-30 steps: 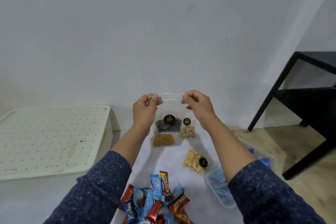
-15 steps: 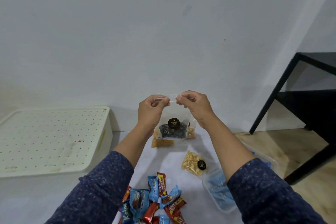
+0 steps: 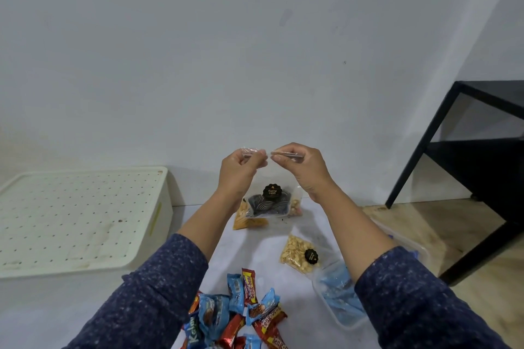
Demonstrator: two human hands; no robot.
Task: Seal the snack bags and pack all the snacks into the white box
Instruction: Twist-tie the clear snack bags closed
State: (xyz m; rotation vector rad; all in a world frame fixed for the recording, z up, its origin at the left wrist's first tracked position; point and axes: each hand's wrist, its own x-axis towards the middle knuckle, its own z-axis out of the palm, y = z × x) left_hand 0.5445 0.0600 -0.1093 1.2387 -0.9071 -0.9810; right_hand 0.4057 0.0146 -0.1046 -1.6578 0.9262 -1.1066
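I hold a clear snack bag (image 3: 269,201) of dark striped crackers with a black round label up in the air. My left hand (image 3: 241,170) and my right hand (image 3: 300,167) both pinch its top strip, fingertips nearly touching in the middle. On the white surface below lie an orange snack bag (image 3: 249,222), a bag of mixed nuts (image 3: 295,207) partly hidden behind the held bag, and a peanut bag (image 3: 297,253). A pile of red and blue wrapped bars (image 3: 241,317) lies near me. The white box (image 3: 82,218) with a perforated lid sits at the left.
A clear plastic container (image 3: 340,297) with blue items stands at the right, under my right forearm. A black shelf frame (image 3: 467,178) stands on the wooden floor at the far right. A grey wall runs close behind everything.
My hands have slid along the bag's top strip toward each other, from its two ends to the middle. The bag hangs a little lower and nearer.
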